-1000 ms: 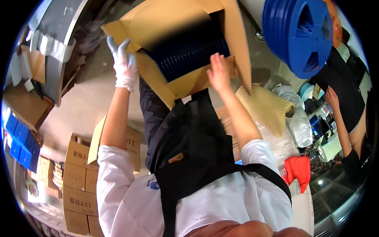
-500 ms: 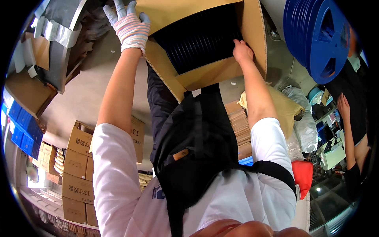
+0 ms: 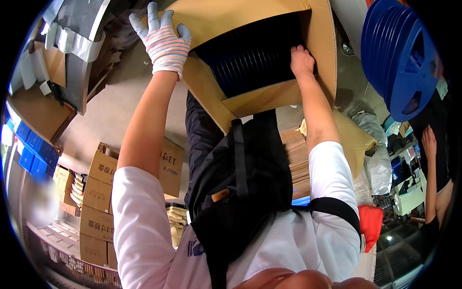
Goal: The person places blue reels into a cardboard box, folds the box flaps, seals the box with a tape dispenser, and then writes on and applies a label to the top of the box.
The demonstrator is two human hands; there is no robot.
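A: Where are the dark discs point(image 3: 250, 60)?

B: Inside the cardboard box point(image 3: 264, 98), standing side by side in a row, rims upward. The close row probably keeps them from toppling. The box opens toward the black apron point(image 3: 260, 159), its near edge closest to it; what bears its weight is hidden.

A: And the right hand point(image 3: 302, 61)?

B: Bare, inside the box at its near right corner, by the end of the row. Its fingers are curled, but whether they grip a disc or only press against something, one cannot tell. That corner likely gives the fingers a way in beside the discs.

A: The left hand point(image 3: 166, 45) wears a striped glove?

B: Yes, its fingers spread and clasping nothing, just beside the box's left edge. Perhaps it is there to steady that side, though contact is unclear.

A: Anything else about?

B: Blue reels point(image 3: 402, 53) stand in a row beyond the box's right edge, well apart from the right hand. Nearer the apron, flat cardboard point(image 3: 297, 161) lies stacked, presumably to save room, beside a yellow sack point(image 3: 353, 139).
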